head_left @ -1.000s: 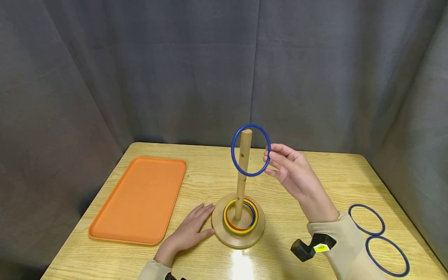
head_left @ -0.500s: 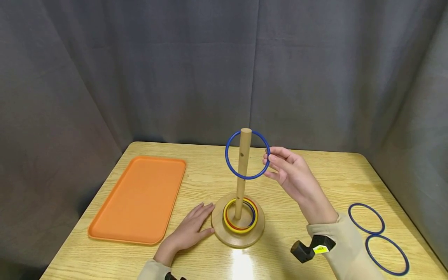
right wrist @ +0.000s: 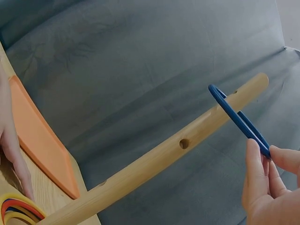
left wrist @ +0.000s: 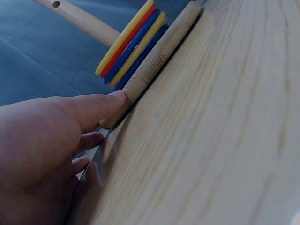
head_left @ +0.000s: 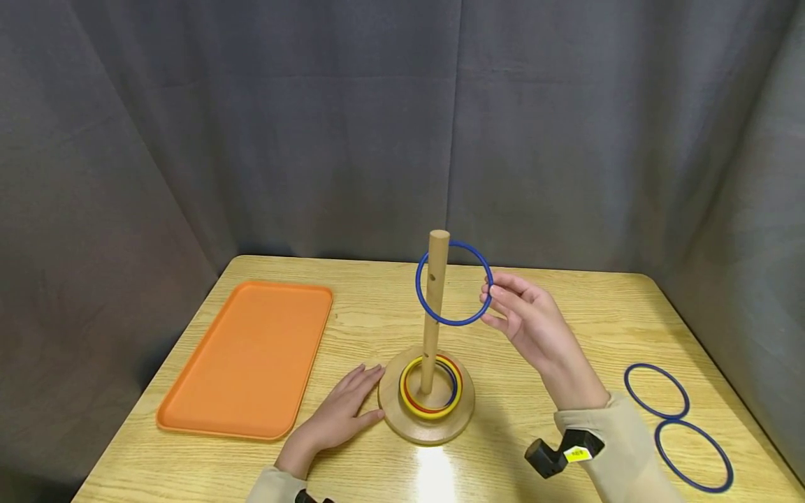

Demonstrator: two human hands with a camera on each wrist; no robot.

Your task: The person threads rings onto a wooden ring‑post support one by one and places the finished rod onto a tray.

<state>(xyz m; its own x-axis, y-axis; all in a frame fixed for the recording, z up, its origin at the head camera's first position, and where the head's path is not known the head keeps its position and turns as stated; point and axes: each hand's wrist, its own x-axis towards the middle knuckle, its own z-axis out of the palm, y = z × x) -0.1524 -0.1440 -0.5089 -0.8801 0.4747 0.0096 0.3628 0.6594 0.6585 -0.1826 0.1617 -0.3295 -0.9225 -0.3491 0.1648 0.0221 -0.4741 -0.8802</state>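
Blue ring (right wrist: 234, 115): since the earlier frame it had shifted slightly down and right; it sat tilted around the upper post (right wrist: 152, 161).
Yellow label (head_left: 577, 454): writing on your right cuff's tag was too small to read.
Right hand (head_left: 531, 314): your thumb and fingers pinched the ring's edge.
Left hand (head_left: 342, 413): your fingers lay spread, touching the wooden base (head_left: 424, 432), below stacked rings (left wrist: 131, 46).
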